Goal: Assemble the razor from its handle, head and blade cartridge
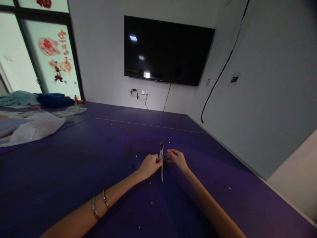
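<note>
My left hand (149, 166) is closed around a slim grey cord-like piece (162, 173), whose looped upper part carries a small dark end (161, 144). Its tail hangs below my fingers. Just to the right, my right hand (177, 159) pinches a small dark object (167, 157) with bent fingers. That object is too small and too shaded to name. Only a narrow gap parts the two hands, both held low over the purple surface (119, 198).
White scraps dot the surface. On the left lie a crumpled white sheet (41, 127), clear plastic (70, 111) and dark blue cloth (55, 99). A black cable (224, 67) hangs along the right wall. A television (168, 49) is mounted ahead, above wall sockets (143, 92).
</note>
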Available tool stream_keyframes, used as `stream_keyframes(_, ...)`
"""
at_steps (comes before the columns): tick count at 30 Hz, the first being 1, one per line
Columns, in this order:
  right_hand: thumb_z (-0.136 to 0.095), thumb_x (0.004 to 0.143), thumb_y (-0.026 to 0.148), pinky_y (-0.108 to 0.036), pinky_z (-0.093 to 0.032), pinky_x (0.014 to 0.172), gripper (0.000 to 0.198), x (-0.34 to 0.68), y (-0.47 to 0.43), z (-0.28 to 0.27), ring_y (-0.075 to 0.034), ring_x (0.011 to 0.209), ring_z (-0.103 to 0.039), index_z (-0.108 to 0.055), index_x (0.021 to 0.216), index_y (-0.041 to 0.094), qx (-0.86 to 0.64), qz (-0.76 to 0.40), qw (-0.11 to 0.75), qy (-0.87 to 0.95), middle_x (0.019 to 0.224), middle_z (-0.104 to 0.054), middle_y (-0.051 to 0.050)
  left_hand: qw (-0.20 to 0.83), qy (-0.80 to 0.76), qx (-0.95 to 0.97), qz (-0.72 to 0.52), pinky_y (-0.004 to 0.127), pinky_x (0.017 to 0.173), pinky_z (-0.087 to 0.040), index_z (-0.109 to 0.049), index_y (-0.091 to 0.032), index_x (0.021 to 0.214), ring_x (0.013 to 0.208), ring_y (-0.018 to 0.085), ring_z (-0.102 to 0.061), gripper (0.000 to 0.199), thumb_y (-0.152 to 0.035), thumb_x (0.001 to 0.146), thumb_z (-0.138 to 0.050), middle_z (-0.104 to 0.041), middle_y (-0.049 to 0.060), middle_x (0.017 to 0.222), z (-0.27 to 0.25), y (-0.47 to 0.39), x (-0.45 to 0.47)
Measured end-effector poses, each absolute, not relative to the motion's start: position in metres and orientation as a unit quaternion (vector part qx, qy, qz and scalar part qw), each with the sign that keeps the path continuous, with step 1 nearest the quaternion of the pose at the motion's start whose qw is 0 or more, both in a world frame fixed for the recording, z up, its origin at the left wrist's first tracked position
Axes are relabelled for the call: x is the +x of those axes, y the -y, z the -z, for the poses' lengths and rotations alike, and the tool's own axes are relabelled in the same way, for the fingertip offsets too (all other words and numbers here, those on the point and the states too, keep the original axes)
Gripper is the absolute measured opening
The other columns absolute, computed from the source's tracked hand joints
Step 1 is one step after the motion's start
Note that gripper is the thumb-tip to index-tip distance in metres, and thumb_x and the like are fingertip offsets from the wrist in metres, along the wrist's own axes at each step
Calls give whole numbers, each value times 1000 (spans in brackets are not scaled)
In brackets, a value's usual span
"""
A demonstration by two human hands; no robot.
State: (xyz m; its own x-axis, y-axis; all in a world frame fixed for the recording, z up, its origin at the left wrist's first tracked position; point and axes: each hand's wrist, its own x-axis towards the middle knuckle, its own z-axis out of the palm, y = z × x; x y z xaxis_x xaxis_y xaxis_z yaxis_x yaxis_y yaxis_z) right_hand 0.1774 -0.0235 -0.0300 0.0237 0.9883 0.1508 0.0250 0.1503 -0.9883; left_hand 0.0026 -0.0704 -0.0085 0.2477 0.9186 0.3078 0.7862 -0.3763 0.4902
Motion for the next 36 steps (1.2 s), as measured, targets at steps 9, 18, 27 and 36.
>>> stream_keyframes(9,-76,55,25,-22,-50,53,29,154,56,-5,-10,53,-58,-64,78,12,-444,-555,532,460,61,-63,-1,76,-530,807,-248,24,59,-39,-60,-16,82,69,18,-62,24,-33,85,-44,-66,5,75,-6,82,19)
stream_keyframes(18,-66,65,25,-22,-50,58,19,258,45,-10,-11,59,-60,-67,79,13,-539,-480,445,530,71,-66,-3,54,-494,856,-142,27,62,-43,-61,-18,76,72,20,-63,27,-36,84,-43,-65,5,74,-5,82,22)
stream_keyframes(27,-55,63,18,-16,-33,40,19,351,42,1,-6,37,-40,-55,44,14,-715,-279,275,580,35,-40,6,58,-560,820,-99,33,64,-45,-62,-17,71,76,25,-63,35,-47,78,-46,-65,9,77,7,72,19)
stream_keyframes(36,-56,56,11,-18,-33,46,13,370,34,7,-10,43,-49,-60,44,13,-754,-163,194,607,35,-44,4,58,-585,805,-83,33,66,-47,-64,-15,76,81,26,-63,37,-47,78,-43,-67,11,83,7,70,24)
